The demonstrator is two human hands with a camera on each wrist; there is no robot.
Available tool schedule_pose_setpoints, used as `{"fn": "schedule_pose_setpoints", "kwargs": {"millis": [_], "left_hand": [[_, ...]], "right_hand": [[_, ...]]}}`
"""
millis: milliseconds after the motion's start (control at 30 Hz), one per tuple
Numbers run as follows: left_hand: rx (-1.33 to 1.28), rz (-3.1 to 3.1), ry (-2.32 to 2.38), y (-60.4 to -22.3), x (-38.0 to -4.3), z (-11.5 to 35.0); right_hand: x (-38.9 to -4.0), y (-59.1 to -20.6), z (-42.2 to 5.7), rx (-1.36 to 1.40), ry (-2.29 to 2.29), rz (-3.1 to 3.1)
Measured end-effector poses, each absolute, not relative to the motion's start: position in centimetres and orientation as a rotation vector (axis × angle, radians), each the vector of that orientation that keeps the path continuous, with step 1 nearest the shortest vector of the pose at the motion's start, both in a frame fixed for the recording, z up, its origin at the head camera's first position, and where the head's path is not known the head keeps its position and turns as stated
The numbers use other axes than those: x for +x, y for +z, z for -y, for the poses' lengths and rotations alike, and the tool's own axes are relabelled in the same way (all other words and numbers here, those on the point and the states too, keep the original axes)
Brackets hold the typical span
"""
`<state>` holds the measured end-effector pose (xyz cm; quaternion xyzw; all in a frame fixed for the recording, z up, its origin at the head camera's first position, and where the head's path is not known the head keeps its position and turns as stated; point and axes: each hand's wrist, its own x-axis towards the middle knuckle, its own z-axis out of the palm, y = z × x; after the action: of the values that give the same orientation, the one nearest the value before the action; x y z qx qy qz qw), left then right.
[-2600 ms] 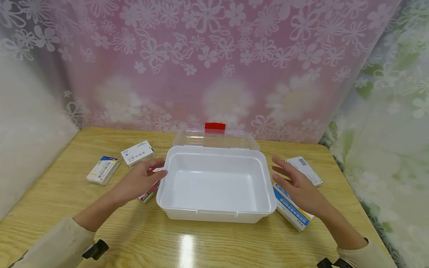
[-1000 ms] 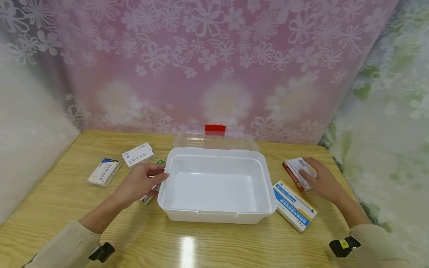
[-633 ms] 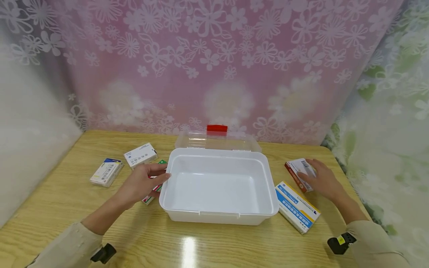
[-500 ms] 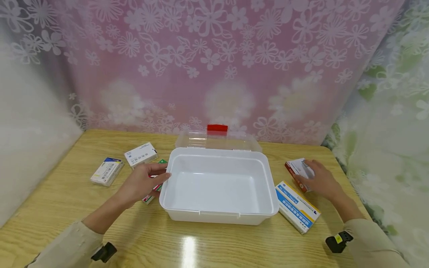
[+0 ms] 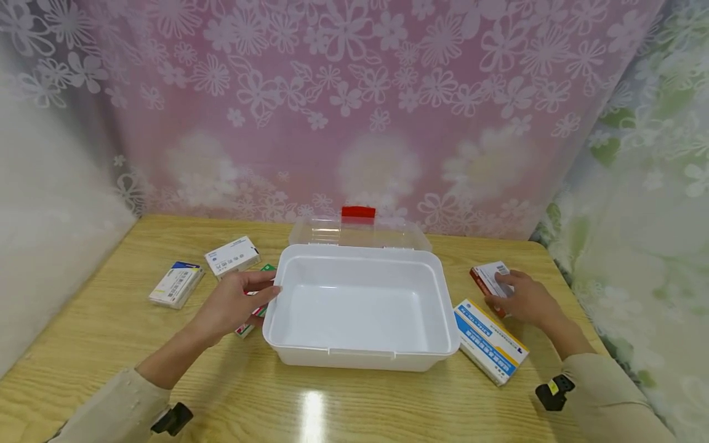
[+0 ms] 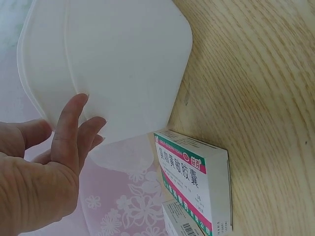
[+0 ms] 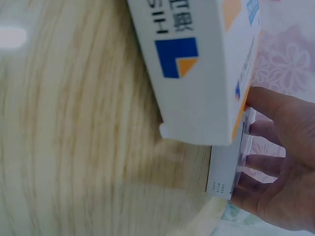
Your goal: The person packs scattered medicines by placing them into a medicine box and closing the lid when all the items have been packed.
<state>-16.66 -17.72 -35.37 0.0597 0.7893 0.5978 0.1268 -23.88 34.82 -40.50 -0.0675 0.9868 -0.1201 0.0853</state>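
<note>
A white plastic storage box (image 5: 360, 360) stands mid-table, its clear lid (image 5: 316, 231) with a red handle (image 5: 358, 212) tipped back behind it. My left hand (image 5: 235, 301) holds the box's left side; in the left wrist view the thumb is at the rim and the fingers bear on the outer wall. Partly behind this hand lies a green-and-pink medicine box (image 6: 189, 182). My right hand (image 5: 526, 298) rests on a white medicine box with a red-brown side (image 5: 480, 282), fingers and thumb on its top. That carton still lies flat on the table.
A blue-and-white medicine box (image 5: 490, 341) lies right of the storage box, close below my right hand. Two more medicine cartons, one white (image 5: 232, 255) and one with a blue corner (image 5: 176, 284), lie at the left. A floral curtain (image 5: 354, 123) hangs behind the wooden table (image 5: 221, 394).
My right hand has gone from beside the storage box to the carton farther right, then shifted slightly toward me along its top. The left hand has closed in on the storage box's left rim.
</note>
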Motion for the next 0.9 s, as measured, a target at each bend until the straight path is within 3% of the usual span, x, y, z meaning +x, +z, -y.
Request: {"fn": "schedule_pose_setpoints", "kwargs": {"millis": [533,900], "left_hand": [[0.149,-2.320,1.756,-35.6,-16.6,17.7],[0.161,-2.339,1.747,-35.6,-16.4,17.7]], "right_hand": [[-24.2,-40.6,-35.2,-0.250,-0.301,-2.952],[-24.1,-39.3,-35.5,-0.301,-0.521,-2.923]]}}
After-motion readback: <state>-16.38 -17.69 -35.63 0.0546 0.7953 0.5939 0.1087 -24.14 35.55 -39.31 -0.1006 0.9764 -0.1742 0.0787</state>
